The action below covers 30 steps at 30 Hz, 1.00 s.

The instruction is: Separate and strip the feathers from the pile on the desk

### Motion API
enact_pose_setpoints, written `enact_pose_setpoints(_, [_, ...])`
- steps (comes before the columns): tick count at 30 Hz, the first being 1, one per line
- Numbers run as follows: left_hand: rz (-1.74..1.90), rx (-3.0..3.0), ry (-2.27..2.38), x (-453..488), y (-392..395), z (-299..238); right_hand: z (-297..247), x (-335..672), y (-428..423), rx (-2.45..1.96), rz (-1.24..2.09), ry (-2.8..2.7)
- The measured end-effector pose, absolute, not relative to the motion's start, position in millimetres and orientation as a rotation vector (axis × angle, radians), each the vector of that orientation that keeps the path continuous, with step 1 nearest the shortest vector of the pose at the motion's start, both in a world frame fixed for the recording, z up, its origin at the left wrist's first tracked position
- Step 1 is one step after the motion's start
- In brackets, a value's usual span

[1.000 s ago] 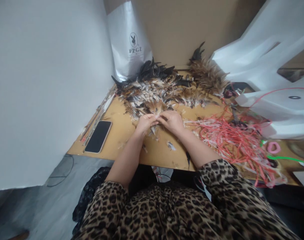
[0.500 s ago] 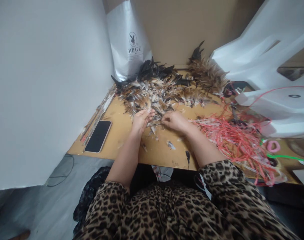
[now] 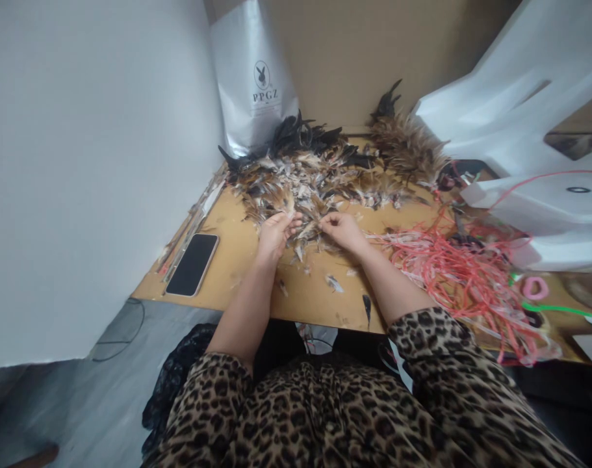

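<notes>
Brown feather tuft [image 3: 284, 201], one, pinched in left hand [image 3: 275, 234]; right hand [image 3: 345, 232], fingers [image 3: 326, 223] curled near one feather pile [image 3: 305, 172], hold unclear

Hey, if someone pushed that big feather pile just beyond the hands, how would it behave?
The feather pile would probably shift unevenly, since its many plumes overlap in different directions. It's likely light for its size, being thin, wispy feathers. Edges may shed; small bits lie apart nearby.

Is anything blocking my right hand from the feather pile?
Nothing visible: the right hand's fingertips are already at the near edge of the feather pile. The phone lies off to the left and the red strips to the right, both outside that path.
</notes>
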<state>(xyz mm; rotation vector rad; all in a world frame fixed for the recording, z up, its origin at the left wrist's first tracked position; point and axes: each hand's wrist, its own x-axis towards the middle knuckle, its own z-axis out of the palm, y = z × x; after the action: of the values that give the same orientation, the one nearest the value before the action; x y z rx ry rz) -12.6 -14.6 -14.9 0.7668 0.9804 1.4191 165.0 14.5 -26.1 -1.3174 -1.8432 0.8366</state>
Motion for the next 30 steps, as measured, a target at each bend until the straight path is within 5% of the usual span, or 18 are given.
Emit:
enact_pose_setpoints(9, [1.348,0.774,1.012,-12,-15,-16,-17,166,16,-1.167,1.324,-1.259])
enact_pose_setpoints(30, [1.107,0.992,0.979,-2,-21,-19,-1,160,8,-0.849,1.513,-1.061])
